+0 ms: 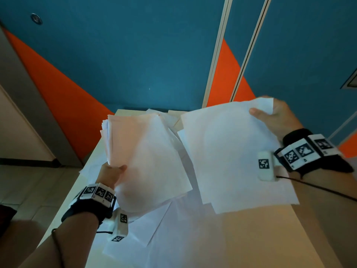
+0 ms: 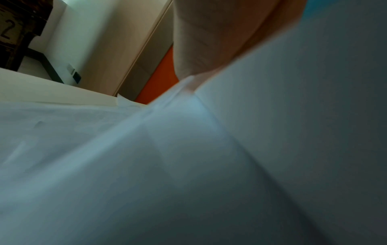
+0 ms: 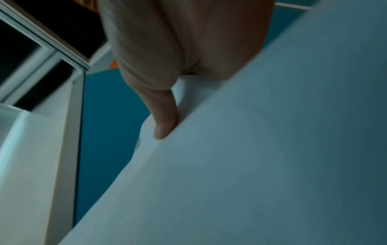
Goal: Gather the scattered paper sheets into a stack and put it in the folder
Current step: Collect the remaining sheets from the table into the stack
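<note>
Left hand grips blank sheets; right hand grips second bundle.

Held paper sheets hide most of both hands' fingers and the bench beneath; wrist views blurred.

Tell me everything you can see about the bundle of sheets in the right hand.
The right-hand bundle is a few plain white paper sheets, loosely overlapped so their near edges are staggered. It is lifted off the table, sloping toward the camera. The right hand pinches its far right corner, thumb on top, other fingers hidden beneath; the right wrist view shows the thumb pressed into the paper, bowing it slightly. It hangs beside, apparently apart from, the left hand's bundle. No print is visible.
</note>
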